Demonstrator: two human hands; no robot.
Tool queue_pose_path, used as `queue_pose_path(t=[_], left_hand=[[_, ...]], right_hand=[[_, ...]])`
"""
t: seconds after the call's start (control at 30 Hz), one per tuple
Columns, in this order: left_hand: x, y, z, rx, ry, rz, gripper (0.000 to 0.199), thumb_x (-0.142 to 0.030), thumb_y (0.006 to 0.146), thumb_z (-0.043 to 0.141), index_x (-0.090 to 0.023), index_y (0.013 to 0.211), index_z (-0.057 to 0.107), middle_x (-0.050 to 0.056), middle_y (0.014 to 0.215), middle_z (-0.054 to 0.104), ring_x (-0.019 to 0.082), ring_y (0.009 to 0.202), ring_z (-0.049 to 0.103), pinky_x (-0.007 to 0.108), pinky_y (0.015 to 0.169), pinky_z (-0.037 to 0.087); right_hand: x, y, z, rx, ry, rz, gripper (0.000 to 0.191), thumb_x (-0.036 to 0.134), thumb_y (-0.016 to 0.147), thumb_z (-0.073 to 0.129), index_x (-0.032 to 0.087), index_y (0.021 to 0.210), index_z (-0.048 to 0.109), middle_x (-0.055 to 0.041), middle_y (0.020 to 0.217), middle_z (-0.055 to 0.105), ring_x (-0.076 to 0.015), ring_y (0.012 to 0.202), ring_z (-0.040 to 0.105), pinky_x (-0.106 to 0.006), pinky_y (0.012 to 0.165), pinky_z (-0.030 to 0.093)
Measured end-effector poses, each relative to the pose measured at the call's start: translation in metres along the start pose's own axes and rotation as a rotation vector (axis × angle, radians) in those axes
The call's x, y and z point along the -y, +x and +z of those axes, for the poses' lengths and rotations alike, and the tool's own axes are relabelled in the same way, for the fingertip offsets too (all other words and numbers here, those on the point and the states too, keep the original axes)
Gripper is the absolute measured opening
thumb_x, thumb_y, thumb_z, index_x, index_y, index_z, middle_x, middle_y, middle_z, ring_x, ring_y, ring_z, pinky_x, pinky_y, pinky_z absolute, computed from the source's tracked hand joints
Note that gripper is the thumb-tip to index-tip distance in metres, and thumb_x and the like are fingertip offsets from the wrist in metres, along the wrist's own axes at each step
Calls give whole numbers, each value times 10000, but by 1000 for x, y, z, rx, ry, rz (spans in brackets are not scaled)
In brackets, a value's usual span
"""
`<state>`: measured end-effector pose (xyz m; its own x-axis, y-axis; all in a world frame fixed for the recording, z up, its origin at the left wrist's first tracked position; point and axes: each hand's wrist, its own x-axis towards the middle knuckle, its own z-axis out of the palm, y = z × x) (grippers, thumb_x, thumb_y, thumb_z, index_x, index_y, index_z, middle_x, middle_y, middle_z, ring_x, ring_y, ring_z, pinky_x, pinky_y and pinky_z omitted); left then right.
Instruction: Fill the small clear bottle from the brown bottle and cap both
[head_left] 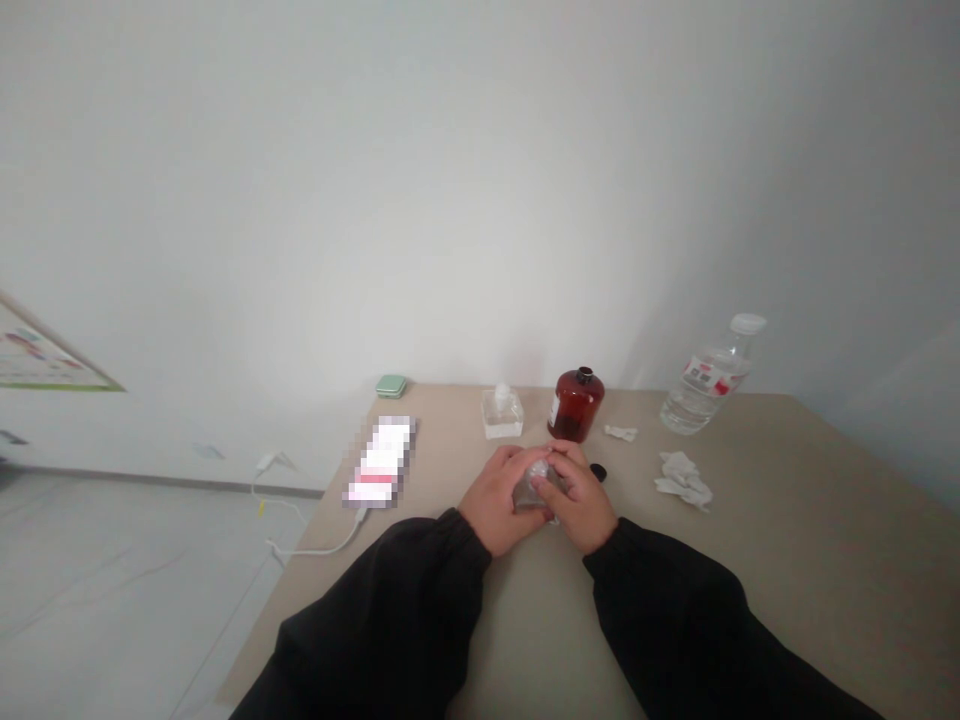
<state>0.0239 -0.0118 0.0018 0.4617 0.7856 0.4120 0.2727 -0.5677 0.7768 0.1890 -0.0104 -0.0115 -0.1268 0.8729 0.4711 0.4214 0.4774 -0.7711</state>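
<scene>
- Table (840,530): beige, pushed against the white wall (480,180), with a poster (45,355) on another wall at left and a pale floor (97,590) below.
- Left hand (495,500) and right hand (579,498): in black sleeves, meeting at the table's middle, both clenched around a small grey lump (534,490).
- Grey lump: translucent and wrinkled, perhaps wrapped in plastic, mostly hidden by the fingers, and held just above the table.
- Water bottle (709,380): tilted, at the far right.
- Amber bottle (577,405): upright, beyond the hands.
- Glass bottle (502,415): square, just left of the amber bottle.
- Phone (380,462): pixelated, left of the hands, with a white cable (322,545).
- Tissues (684,480): crumpled, right of the hands.
- Green case (391,386): at the far edge.
- Paper scrap (621,432): near the amber bottle.
- Black cap (598,472): just beside the right hand.
</scene>
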Motion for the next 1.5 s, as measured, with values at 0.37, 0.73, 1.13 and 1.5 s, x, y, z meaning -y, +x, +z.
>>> queue_pose_path(t=[0.37,0.73,1.13,1.5], left_hand=[[3,0,1,0,-4,7,699,-190,700,762,-257,1335,478,73,1205,513,257,1147,510,442,1048,422],[-1,1,-1,-9,2,25,672,-139,695,734,-256,1309,489,60,1191,526,244,1134,514,405,1033,432],[0,1,-1,-3,6,28,686,-181,706,759,-234,1331,481,75,1215,533,246,1142,504,411,1046,421],[-4,1,-2,-7,7,42,668,-109,681,734,-247,1292,502,55,1195,545,238,1124,510,390,1027,431]], right_hand=[[2,-1,0,44,83,-20,207,324,862,563,222,1011,663,-87,1080,600,-264,1067,579,-440,967,469],[2,0,-1,3,-3,-13,170,338,830,601,211,916,674,-70,963,546,-254,942,577,-423,862,494],[3,0,-1,41,47,-28,188,299,864,542,201,964,669,-95,1071,606,-263,1048,586,-428,948,461],[8,2,-1,-1,-31,-21,122,274,818,601,191,865,677,-61,892,574,-234,875,587,-394,824,490]])
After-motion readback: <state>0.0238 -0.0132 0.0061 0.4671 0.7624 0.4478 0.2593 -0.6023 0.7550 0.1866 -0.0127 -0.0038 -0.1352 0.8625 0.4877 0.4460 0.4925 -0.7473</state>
